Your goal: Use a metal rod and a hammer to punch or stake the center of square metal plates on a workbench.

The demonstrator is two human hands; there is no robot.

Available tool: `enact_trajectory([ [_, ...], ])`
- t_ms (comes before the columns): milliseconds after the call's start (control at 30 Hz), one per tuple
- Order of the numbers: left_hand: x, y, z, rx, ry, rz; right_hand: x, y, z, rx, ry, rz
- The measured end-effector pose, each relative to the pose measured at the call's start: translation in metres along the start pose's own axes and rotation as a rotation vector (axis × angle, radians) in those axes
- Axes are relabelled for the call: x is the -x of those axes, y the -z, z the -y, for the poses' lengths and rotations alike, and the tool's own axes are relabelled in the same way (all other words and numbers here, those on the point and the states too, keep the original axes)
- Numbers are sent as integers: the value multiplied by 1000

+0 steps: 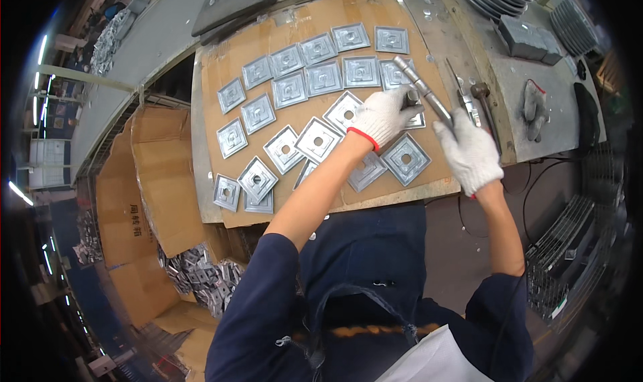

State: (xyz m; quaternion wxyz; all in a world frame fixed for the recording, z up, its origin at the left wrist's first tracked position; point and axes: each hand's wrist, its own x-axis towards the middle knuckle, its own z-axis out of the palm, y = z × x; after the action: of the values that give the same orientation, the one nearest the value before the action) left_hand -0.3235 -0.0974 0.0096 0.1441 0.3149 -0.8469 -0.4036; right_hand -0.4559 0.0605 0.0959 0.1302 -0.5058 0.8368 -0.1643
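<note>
I have the left hand (382, 122), fingers curled, gripping a short dark cylinder (412, 98) above square metal plates (306, 139), the right hand (471, 153) closed around a stepped metal rod (423, 91).

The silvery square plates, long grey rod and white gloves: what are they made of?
Silvery square plates: probably cast metal, semi-matte, from their grey sheen and raised ridges.
Long grey rod: likely steel, smooth, judging by its bright highlights.
White gloves: apparently knitted fabric, perhaps cotton, matte, given their soft surface and lack of shine.
</note>
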Motion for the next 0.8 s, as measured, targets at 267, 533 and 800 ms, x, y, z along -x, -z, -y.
enact_trajectory([
  [267, 10, 5, -11, 44, 188, -115, 32, 17, -14, -449, 23, -243],
  [533, 1, 21, -27, 4, 120, -59, 63, -30, -61, -410, -191, -82],
  [800, 4, -1, -23, 14, 162, -155, 63, -28, -71, -450, -241, -84],
])
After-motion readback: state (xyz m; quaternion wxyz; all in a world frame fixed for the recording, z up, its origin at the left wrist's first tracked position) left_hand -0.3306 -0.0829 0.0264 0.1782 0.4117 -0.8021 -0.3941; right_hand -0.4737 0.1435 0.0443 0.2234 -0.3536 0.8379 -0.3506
